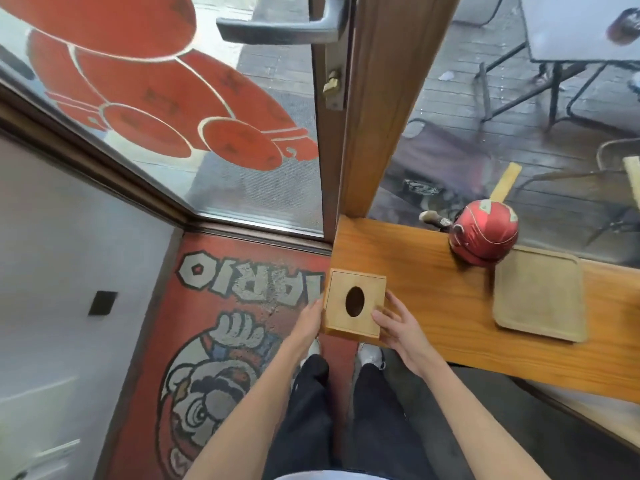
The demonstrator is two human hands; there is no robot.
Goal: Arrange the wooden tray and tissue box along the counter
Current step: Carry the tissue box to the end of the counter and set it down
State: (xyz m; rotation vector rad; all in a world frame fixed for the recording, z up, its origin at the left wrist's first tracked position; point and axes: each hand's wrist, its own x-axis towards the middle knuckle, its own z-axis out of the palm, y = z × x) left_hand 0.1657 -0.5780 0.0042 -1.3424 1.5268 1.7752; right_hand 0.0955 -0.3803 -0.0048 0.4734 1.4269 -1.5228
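Note:
A square wooden tissue box (355,303) with a dark oval hole in its top sits at the left end of the wooden counter (433,306), slightly overhanging the end. My left hand (310,322) presses flat against the box's left side. My right hand (398,327) rests against its right side, fingers spread along the edge. Both hands clamp the box between them. The pale wooden tray (540,296), square with rounded corners and empty, lies flat on the counter further right, apart from the box.
A red ball-shaped plush (483,232) stands at the counter's back edge, touching the tray's far left corner. A wooden post (381,109) rises behind the box. A glass door with a handle (277,29) is at left, a printed floor mat (221,323) below.

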